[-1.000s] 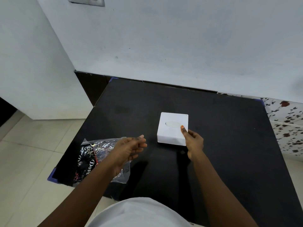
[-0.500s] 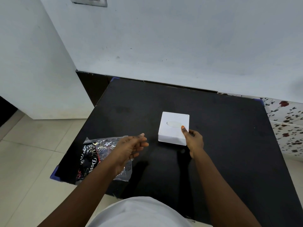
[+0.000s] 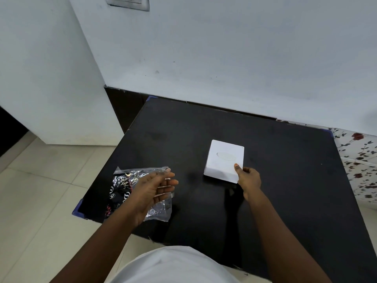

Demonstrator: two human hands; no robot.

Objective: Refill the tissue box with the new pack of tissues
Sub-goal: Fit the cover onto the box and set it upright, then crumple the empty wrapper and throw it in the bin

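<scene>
A white square tissue box (image 3: pixel 223 160) with an oval slot on top sits near the middle of the black table (image 3: pixel 285 170). My right hand (image 3: pixel 247 178) grips its near right corner, thumb on the lid. The tissue pack (image 3: pixel 122 184), clear plastic with black printed wrap, lies at the table's front left corner. My left hand (image 3: pixel 155 190) hovers over the pack's right part with fingers spread, holding nothing; it hides part of the pack.
A white wall (image 3: pixel 224 58) runs along the table's far edge, with a switch plate (image 3: pixel 128 3) high up. Beige tiled floor (image 3: pixel 40 180) lies to the left. A floral-patterned surface (image 3: pixel 361 160) adjoins the table's right side.
My left hand's fingers have spread out flatter above the pack. The view has shifted slightly. My right hand keeps its grip on the box corner.
</scene>
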